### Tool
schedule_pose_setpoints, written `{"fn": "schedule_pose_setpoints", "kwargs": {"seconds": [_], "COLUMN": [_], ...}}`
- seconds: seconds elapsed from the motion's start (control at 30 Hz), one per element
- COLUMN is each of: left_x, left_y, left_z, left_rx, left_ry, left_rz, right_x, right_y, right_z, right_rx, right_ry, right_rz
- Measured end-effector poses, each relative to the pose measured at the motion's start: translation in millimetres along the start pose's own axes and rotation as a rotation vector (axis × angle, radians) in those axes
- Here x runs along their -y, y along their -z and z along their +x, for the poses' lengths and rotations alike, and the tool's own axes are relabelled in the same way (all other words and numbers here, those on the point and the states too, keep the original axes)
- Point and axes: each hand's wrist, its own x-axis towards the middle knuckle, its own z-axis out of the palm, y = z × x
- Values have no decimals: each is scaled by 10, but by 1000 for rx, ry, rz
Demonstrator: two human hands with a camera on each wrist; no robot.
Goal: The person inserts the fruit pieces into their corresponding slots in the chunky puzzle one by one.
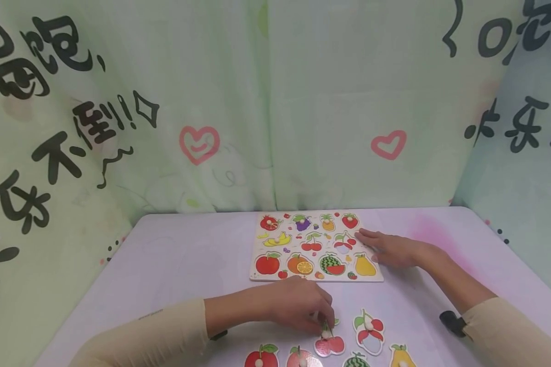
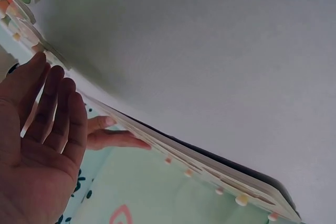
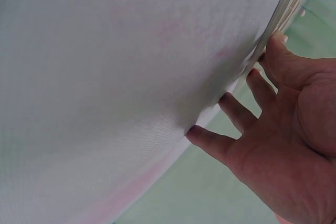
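Note:
In the head view, my left hand [image 1: 300, 306] is bent over a cherry puzzle piece [image 1: 329, 345], its thumb and fingertips pinching about the small white knob. The fingertips partly cover the piece's top. In the left wrist view, the same hand [image 2: 42, 140] shows its palm and long fingers. My right hand [image 1: 390, 248] rests beside the wooden fruit puzzle board [image 1: 314, 274], touching its right edge. Its fingers [image 3: 207, 142] are spread on the table in the right wrist view, with the thumb against the board's edge.
Loose fruit pieces lie in front of the board: a red apple [image 1: 261, 358], a peach-like piece [image 1: 303, 360], a second cherry-like piece [image 1: 369, 334], a watermelon [image 1: 355, 361] and a pear [image 1: 401, 357]. The pale table [image 1: 188, 250] meets a printed curtain [image 1: 303, 112] at the back.

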Motion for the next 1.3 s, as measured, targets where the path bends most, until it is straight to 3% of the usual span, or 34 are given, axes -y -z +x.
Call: {"fn": "schedule_pose_setpoints", "kwargs": {"seconds": [0.3, 0.77, 1.13, 1.3], "left_x": [-51, -84, -60, 18], "left_y": [-42, -58, 36, 114], "left_z": [7, 22, -1, -1], "left_rx": [27, 19, 1, -18], "left_ry": [-46, -43, -10, 43], "left_rz": [23, 83, 104, 83], "right_x": [4, 10, 15, 1], "right_y": [7, -7, 4, 13], "right_z": [-6, -25, -24, -8], "right_rx": [-2, 3, 3, 4], "right_ry": [5, 8, 11, 18], "right_rz": [7, 15, 3, -9]}}
